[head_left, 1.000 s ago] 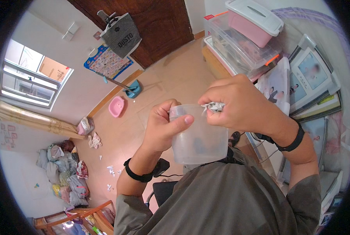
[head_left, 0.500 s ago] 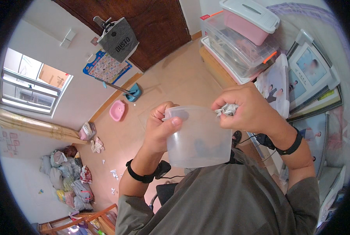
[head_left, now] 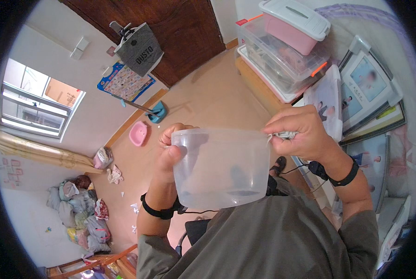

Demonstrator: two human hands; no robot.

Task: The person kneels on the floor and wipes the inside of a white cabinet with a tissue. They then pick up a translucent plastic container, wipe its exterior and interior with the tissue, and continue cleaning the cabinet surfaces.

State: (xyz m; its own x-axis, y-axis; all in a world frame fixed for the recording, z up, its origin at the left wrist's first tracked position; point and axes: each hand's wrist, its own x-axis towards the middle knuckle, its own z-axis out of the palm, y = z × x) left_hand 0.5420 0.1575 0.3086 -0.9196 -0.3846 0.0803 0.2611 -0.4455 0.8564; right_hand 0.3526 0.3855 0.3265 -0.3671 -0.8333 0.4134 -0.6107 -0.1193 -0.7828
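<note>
A translucent plastic tub (head_left: pixel 224 169) hangs in front of my chest, its wall bare and cloudy. My left hand (head_left: pixel 168 149) grips its left rim, thumb on the near side and fingers behind. At the opposite rim, my right hand (head_left: pixel 298 132) is closed around a crumpled whitish wad (head_left: pixel 287 135), tissue or thin cloth; I cannot tell which. A bit of the wad pokes out at the tub's upper right edge, touching or very near it. Dark bands with small devices circle both wrists.
On the floor ahead lie a pink basin (head_left: pixel 138 133) and a blue dustpan (head_left: pixel 157 112). White scraps (head_left: pixel 134 207) are scattered at left, beside a heap of bags (head_left: pixel 80 211). Stacked storage boxes (head_left: pixel 287 51) and framed photos (head_left: pixel 368 76) stand at right.
The tub and my left hand have shifted left and slightly lower. My right hand has moved a little right, and less of the wad shows from its fingers.
</note>
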